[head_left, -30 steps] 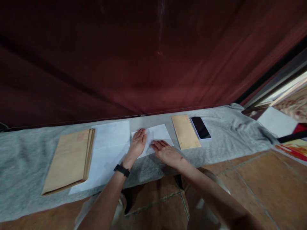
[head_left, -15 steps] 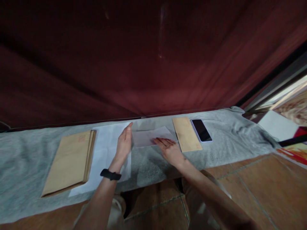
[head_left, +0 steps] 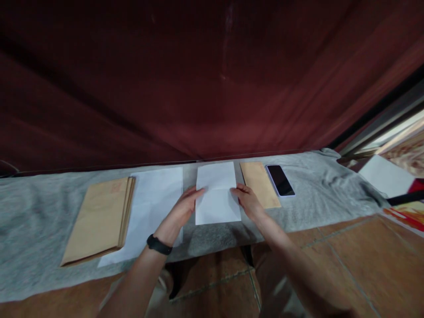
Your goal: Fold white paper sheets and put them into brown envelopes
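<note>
In the head view, the folded paper [head_left: 217, 207] is between the two hands, over the middle of the gray cloth [head_left: 318, 187], and a crease runs across it from side to side. The left hand [head_left: 184, 206] pinches its left edge, thumb on top and fingers mostly out of sight behind; the right hand [head_left: 248, 202] does the same at the right edge. Both thumbs sit near the crease ends, which probably keeps the paper level and its two halves from swinging. Whether it rests on the cloth or is slightly raised, I cannot tell. To the left lies the white sheet [head_left: 155, 205], its left part under the stack of brown envelopes [head_left: 96, 221], whose weight likely helps stop it sliding. To the right is a single envelope [head_left: 261, 185], apart from the stack and seemingly set there for easy reach; the right hand overlaps its near-left side in view. The phone [head_left: 281, 181] lies face up just beyond it, presumably out of the hands' way.
</note>
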A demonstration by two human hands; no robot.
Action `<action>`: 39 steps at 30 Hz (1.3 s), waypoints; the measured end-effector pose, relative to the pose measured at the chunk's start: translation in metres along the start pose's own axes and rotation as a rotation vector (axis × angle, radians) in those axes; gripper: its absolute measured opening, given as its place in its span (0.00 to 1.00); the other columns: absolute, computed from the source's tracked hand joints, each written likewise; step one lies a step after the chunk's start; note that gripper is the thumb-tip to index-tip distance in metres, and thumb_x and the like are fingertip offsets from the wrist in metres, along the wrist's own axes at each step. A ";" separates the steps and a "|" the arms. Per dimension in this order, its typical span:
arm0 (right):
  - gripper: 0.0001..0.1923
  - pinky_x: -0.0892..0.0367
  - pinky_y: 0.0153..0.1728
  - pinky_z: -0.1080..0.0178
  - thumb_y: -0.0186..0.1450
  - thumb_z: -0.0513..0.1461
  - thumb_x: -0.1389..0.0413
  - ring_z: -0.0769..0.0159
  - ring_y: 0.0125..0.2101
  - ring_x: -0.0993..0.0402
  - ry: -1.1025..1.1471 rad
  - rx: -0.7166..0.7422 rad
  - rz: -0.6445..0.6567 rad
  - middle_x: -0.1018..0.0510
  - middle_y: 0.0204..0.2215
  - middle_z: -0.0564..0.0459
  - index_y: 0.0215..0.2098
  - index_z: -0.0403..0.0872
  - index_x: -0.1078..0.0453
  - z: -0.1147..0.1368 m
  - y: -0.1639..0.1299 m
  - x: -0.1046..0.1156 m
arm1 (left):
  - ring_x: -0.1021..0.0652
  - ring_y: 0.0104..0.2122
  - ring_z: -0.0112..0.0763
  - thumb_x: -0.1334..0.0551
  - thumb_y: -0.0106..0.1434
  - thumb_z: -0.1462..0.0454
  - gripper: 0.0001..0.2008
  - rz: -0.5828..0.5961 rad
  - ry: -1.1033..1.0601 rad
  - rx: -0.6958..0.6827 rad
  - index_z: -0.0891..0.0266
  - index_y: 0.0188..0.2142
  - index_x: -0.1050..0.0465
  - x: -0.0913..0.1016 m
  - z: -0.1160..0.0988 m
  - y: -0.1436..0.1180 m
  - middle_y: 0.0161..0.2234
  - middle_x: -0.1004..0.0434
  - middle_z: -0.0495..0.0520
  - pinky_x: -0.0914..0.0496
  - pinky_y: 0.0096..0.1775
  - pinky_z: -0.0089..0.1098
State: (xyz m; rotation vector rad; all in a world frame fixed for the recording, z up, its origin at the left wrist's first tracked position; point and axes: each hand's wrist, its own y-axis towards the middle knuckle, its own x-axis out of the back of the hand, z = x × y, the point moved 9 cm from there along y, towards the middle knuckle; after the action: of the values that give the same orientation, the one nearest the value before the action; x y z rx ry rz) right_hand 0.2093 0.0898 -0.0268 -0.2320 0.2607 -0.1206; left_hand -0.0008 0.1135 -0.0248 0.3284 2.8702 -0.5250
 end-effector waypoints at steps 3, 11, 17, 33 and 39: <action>0.20 0.26 0.30 0.61 0.57 0.48 0.38 0.60 0.30 0.22 -0.143 -0.006 -0.031 0.17 0.32 0.50 0.44 0.45 0.24 -0.021 0.006 0.007 | 0.18 0.47 0.49 0.30 0.55 0.55 0.28 -0.050 0.157 -0.076 0.64 0.54 0.25 0.006 0.008 0.002 0.49 0.17 0.60 0.23 0.48 0.42; 0.37 0.37 0.63 0.40 0.70 0.43 0.50 0.44 0.66 0.41 -1.041 0.584 -0.276 0.40 0.67 0.33 0.74 0.43 0.54 0.040 -0.021 0.004 | 0.17 0.43 0.47 0.28 0.51 0.59 0.33 0.335 0.234 0.056 0.62 0.57 0.26 -0.004 -0.010 -0.012 0.48 0.16 0.59 0.24 0.42 0.38; 0.28 0.42 0.67 0.41 0.73 0.39 0.54 0.52 0.67 0.40 -1.086 0.797 -0.045 0.35 0.68 0.45 0.71 0.52 0.43 0.061 -0.043 -0.027 | 0.17 0.41 0.45 0.29 0.53 0.58 0.27 0.512 0.402 0.088 0.60 0.53 0.23 -0.011 -0.006 -0.011 0.45 0.16 0.57 0.24 0.41 0.37; 0.28 0.48 0.70 0.43 0.76 0.43 0.55 0.51 0.70 0.44 -1.461 0.651 0.124 0.40 0.71 0.41 0.72 0.42 0.43 -0.031 -0.038 -0.067 | 0.27 0.61 0.45 0.46 0.70 0.67 0.24 -0.132 1.325 -0.622 0.58 0.64 0.32 -0.039 -0.027 0.014 0.61 0.26 0.61 0.34 0.63 0.46; 0.27 0.49 0.70 0.45 0.76 0.40 0.55 0.52 0.71 0.46 -1.536 0.605 0.087 0.42 0.71 0.42 0.71 0.43 0.42 -0.026 -0.016 -0.054 | 0.40 0.70 0.50 0.49 0.74 0.54 0.32 -0.185 1.390 -0.581 0.73 0.70 0.44 -0.063 0.025 -0.017 0.70 0.42 0.72 0.44 0.69 0.52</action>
State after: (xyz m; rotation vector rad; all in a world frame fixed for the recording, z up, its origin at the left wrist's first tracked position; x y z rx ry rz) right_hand 0.1493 0.0767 -0.0345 0.3239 -1.2837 0.0889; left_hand 0.0586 0.0774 -0.0273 0.4203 4.1175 0.9397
